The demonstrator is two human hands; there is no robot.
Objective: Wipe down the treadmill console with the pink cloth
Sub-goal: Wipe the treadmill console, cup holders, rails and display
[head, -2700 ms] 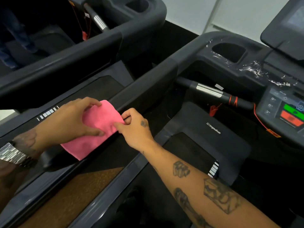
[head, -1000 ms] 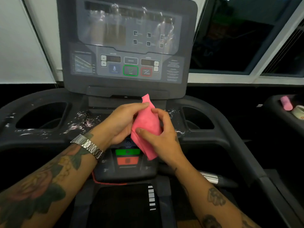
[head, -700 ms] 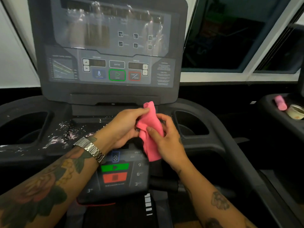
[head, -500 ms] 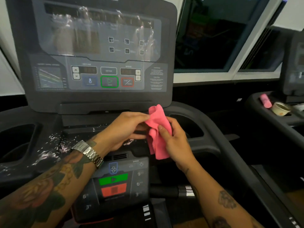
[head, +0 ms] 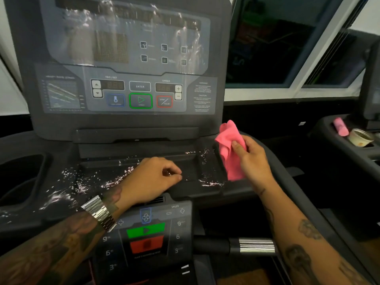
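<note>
The dark treadmill console (head: pixel 127 124) fills the view, with an upright display panel under wrinkled plastic film and a flat shelf below it. My right hand (head: pixel 254 159) holds the bunched pink cloth (head: pixel 230 149) upright over the right end of that shelf, beside the display's lower right corner. My left hand (head: pixel 152 177) rests over the middle of the shelf with its fingers curled loosely and nothing in it. White flecks of torn film lie scattered across the shelf (head: pixel 82 182).
A lower keypad (head: pixel 148 235) with green and red buttons sits under my left wrist. A cup holder (head: pixel 18 177) opens at the left. A chrome-banded handlebar (head: pixel 255 245) runs at the lower right. The neighbouring machine at the right carries a pink roll (head: pixel 340 126) and a paper cup (head: pixel 359 137).
My left hand has let go of the pink cloth and dropped onto the shelf. My right hand has carried the cloth to the right, now alone on it.
</note>
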